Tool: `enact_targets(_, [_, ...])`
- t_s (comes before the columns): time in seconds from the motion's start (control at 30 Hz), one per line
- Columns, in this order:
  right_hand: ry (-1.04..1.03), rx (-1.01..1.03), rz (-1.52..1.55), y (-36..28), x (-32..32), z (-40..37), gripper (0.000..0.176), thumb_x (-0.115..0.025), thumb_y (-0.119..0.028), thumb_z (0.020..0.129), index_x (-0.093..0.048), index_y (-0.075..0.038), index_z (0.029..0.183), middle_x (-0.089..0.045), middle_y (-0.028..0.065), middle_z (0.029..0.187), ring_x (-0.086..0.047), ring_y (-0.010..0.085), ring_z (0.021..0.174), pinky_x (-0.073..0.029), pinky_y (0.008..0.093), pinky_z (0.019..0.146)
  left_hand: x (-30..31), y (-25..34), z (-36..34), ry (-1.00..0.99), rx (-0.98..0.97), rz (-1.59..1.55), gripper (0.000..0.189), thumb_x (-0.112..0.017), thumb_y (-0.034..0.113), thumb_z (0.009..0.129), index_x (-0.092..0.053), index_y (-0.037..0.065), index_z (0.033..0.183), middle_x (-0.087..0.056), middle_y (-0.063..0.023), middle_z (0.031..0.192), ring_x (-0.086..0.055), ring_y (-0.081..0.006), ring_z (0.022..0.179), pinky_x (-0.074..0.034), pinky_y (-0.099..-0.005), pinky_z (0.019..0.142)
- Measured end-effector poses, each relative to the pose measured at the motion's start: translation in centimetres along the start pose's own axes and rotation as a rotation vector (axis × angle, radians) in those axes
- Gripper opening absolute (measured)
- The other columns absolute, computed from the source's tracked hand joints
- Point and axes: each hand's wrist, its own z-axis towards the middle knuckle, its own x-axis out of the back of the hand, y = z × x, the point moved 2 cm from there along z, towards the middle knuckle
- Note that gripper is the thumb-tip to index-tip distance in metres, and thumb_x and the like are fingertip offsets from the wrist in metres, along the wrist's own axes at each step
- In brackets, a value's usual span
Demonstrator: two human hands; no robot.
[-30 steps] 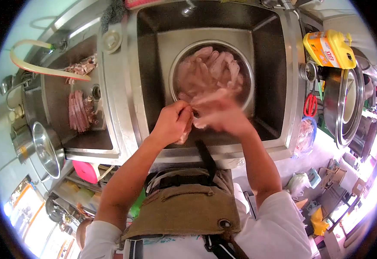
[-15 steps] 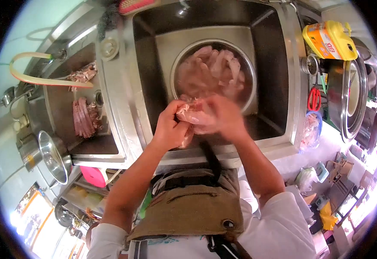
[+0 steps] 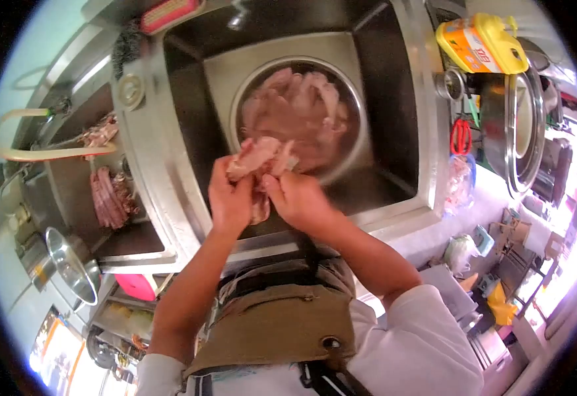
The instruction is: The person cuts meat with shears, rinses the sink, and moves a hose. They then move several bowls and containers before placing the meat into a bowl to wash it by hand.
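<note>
Between my hands is a pale pink piece of raw meat [image 3: 257, 157], held over the near edge of a round steel basin [image 3: 365, 125]. My left hand [image 3: 230, 200] is closed around its left side, with part of the piece hanging below the fingers. Closed with thumb and fingers pinching its right side is my right hand [image 3: 296, 201], slightly blurred. Long pieces of raw meat [image 3: 295, 99] lie in cloudy pinkish water inside the basin. The basin stands in a deep steel sink [image 3: 387, 99].
In the left sink lie long strips of meat [image 3: 109, 198] and scraps [image 3: 100, 132] beneath a hose [image 3: 57, 154]. A yellow jug [image 3: 483, 45], red-handled scissors [image 3: 461, 136] and a bag of meat [image 3: 459, 181] are on the right. A steel bowl [image 3: 72, 264] hangs lower left.
My right hand has turned and come down closer to my left hand, and more of the meat shows above the fingers. The whole view has shifted, so the sink appears further left.
</note>
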Motion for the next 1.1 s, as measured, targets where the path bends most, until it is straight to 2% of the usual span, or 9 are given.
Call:
enact_targets(0.23, [-0.05, -0.087, -0.299, 12.3, -2.3, 1.0, 0.021, -0.047, -0.022, 0.091, -0.059, -0.005, 0.093, -0.06, 0.0132, 0.074, -0.058, 0.0321, 0.064, -0.047, 0.0441, 0.059, 2.3, -2.3, 0.8, -0.012, 0.555, -0.311, 0.019, -0.06, 0.015, 0.087, -0.056, 0.0, 0.097, -0.061, -0.0044, 0.084, -0.055, -0.0078, 0.07, -0.045, -0.0229, 0.059])
enact_targets(0.37, [-0.123, -0.143, -0.585, 25.0, -4.8, 3.3, 0.018, -0.051, -0.008, 0.082, -0.062, 0.001, 0.093, -0.06, 0.0217, 0.094, -0.057, 0.037, 0.094, -0.047, 0.0447, 0.081, 3.1, -3.0, 0.8, -0.097, 0.413, -0.303, 0.02, -0.056, 0.011, 0.088, -0.057, 0.0, 0.104, -0.062, -0.0031, 0.085, -0.056, -0.0081, 0.071, -0.046, -0.0222, 0.06])
enact_targets(0.57, [0.071, 0.05, -0.847, 21.2, -5.5, 3.5, 0.04, -0.041, -0.008, 0.089, -0.043, 0.003, 0.127, -0.055, 0.0229, 0.113, -0.055, 0.0393, 0.101, -0.042, 0.0527, 0.086, 2.7, -1.5, 1.1, -0.114, 0.29, -0.391, 0.029, -0.052, -0.002, 0.084, -0.052, 0.0, 0.114, -0.06, -0.0043, 0.099, -0.056, -0.01, 0.084, -0.047, -0.0233, 0.068])
enact_targets(0.6, [-0.122, -0.557, -0.203, 24.3, -5.8, 4.2, 0.042, -0.043, -0.011, 0.09, -0.042, 0.0, 0.13, -0.053, 0.0239, 0.118, -0.053, 0.0404, 0.104, -0.04, 0.0544, 0.09, 3.1, -1.5, 1.1, -0.144, 0.3, -0.361, 0.028, -0.053, -0.002, 0.084, -0.052, 0.0, 0.112, -0.06, -0.0039, 0.097, -0.056, -0.0097, 0.081, -0.047, -0.0232, 0.066])
enact_targets(0.77, [0.049, -0.065, -0.484, 21.5, -5.8, 4.0, 0.049, -0.065, -0.027, 0.078, -0.051, -0.001, 0.117, -0.057, 0.022, 0.114, -0.057, 0.0353, 0.101, -0.045, 0.0429, 0.09, 3.9, -2.4, 1.6, -0.174, 0.378, -0.333, 0.018, -0.059, 0.004, 0.082, -0.055, 0.003, 0.1, -0.059, -0.0019, 0.083, -0.054, -0.008, 0.066, -0.045, -0.0224, 0.056])
enact_targets(0.87, [-0.072, 0.061, -0.328, 21.9, -3.3, 3.9, 0.038, -0.065, -0.022, 0.081, -0.055, 0.002, 0.109, -0.061, 0.016, 0.095, -0.059, 0.0281, 0.076, -0.05, 0.0364, 0.068, 4.2, -3.4, 1.5, -0.122, 0.546, -0.388, 0.013, -0.062, 0.012, 0.084, -0.058, 0.004, 0.094, -0.059, -0.0018, 0.078, -0.054, -0.0078, 0.061, -0.043, -0.0213, 0.053])
enact_targets(0.93, [0.197, -0.709, 0.954, 21.4, -2.2, 2.9, 0.025, -0.067, -0.022, 0.083, -0.059, -0.001, 0.094, -0.06, 0.006, 0.076, -0.059, 0.0193, 0.061, -0.051, 0.029, 0.053, 3.9, -3.1, 1.5, -0.162, 0.644, -0.468, 0.014, -0.063, 0.014, 0.084, -0.059, 0.004, 0.094, -0.059, -0.0018, 0.078, -0.054, -0.0081, 0.061, -0.043, -0.0215, 0.053])
enact_targets(1.0, [0.213, -0.511, 0.822, 20.7, -0.2, 2.6, 0.024, -0.067, -0.024, 0.083, -0.058, -0.004, 0.091, -0.059, 0.0041, 0.074, -0.059, 0.0174, 0.06, -0.051, 0.0293, 0.052, 3.2, -3.1, 1.6, -0.219, 0.686, -0.578, 0.017, -0.064, 0.017, 0.085, -0.06, 0.002, 0.094, -0.061, -0.0021, 0.078, -0.055, -0.0084, 0.063, -0.044, -0.0217, 0.055])
enact_targets(1.1, [0.26, -0.795, 1.205, 16.9, 2.2, 2.7, 0.025, -0.063, -0.029, 0.086, -0.057, -0.005, 0.086, -0.056, 0.004, 0.068, -0.058, 0.0164, 0.056, -0.049, 0.0301, 0.047, 2.2, -3.7, 0.9, -0.354, 0.703, -0.712, 0.019, -0.064, 0.018, 0.086, -0.061, 0.002, 0.095, -0.062, -0.0026, 0.079, -0.056, -0.0085, 0.065, -0.045, -0.0223, 0.056])
